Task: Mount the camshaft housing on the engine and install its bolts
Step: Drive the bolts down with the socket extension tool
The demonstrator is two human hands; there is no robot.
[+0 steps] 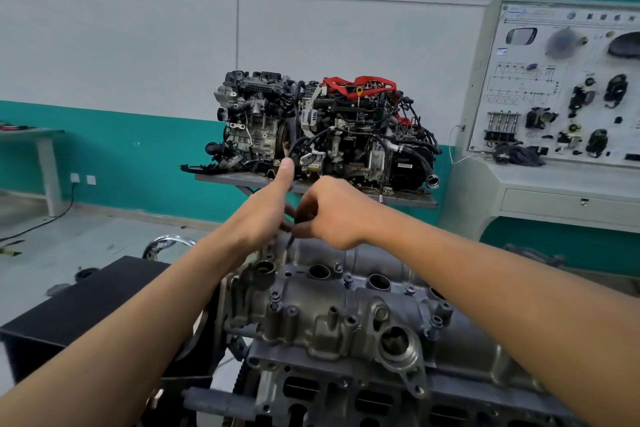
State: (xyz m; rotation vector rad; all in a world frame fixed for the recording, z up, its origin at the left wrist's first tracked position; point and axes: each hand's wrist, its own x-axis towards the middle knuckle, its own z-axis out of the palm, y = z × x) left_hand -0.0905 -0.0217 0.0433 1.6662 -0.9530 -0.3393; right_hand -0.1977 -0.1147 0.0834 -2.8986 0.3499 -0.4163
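The grey cast camshaft housing point(332, 315) sits on top of the engine point(346, 388) low in the middle of the view, with several bolts standing in its holes, such as a bolt point(347, 279). Both my hands are raised over the housing's far edge and meet fingertip to fingertip. My right hand point(332, 215) has its fingers curled and pinches a dark bolt point(290, 240) that hangs point down. My left hand point(270, 215) has its thumb sticking up. Its fingers curl toward the right hand, and what they hold is hidden.
A black box point(79, 302) stands left of the engine. Behind it, a complete display engine point(322, 128) rests on a grey stand point(311, 185). A training panel console point(561, 107) fills the right side. A white table point(38, 149) is at far left.
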